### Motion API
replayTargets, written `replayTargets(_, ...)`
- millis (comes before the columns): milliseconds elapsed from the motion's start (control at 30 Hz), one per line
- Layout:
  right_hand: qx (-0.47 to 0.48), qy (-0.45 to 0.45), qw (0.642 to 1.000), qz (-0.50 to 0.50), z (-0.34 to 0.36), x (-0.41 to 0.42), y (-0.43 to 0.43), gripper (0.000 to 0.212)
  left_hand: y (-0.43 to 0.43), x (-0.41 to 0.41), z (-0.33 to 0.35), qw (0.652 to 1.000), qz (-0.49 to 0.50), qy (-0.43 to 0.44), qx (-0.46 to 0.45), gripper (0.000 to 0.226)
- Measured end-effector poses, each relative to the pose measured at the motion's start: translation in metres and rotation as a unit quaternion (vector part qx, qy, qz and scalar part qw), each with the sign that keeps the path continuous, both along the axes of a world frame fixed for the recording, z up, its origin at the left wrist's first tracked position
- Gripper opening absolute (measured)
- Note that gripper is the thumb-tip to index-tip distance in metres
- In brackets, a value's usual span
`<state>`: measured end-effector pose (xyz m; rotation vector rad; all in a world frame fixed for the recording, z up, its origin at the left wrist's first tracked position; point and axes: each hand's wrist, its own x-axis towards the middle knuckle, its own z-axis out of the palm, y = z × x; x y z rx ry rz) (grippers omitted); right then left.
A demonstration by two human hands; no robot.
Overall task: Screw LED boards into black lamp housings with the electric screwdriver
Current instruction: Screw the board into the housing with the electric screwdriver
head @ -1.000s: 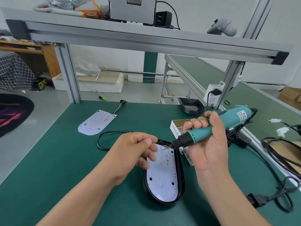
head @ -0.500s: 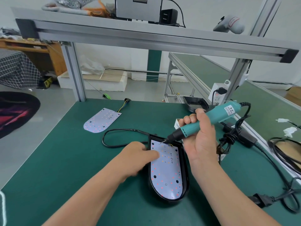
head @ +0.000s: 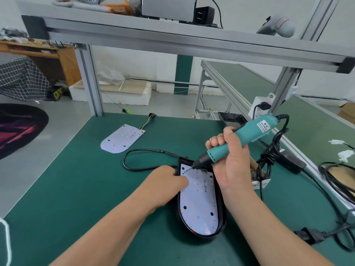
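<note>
Right hand (head: 233,164) tight around the electric screwdriver (head: 249,135); left hand (head: 165,181) bent-fingered on the LED board (head: 199,204), grip unclear.

I count two LED boards (head: 123,138) (head: 197,204), two black housings (head: 222,214) (head: 232,119), one screwdriver (head: 249,135) and one screw box (head: 259,184) on my worktop.

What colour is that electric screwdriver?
The electric screwdriver is teal with a black nose, clearest in the head view.

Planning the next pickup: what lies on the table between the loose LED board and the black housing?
In the head view, a loop of black cable lies between the loose LED board and the housing.
</note>
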<state>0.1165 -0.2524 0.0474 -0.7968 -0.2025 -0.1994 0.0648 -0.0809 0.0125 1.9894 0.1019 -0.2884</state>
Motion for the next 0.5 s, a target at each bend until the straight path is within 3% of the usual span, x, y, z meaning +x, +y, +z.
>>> replayTargets(500, -0.07, -0.053, 0.996, 0.029, 0.0089, -0.0089, 0.0062, 0.011, -0.0015, 0.0006, -0.0016, 1.0, 0.006, 0.001, -0.014, 0.023)
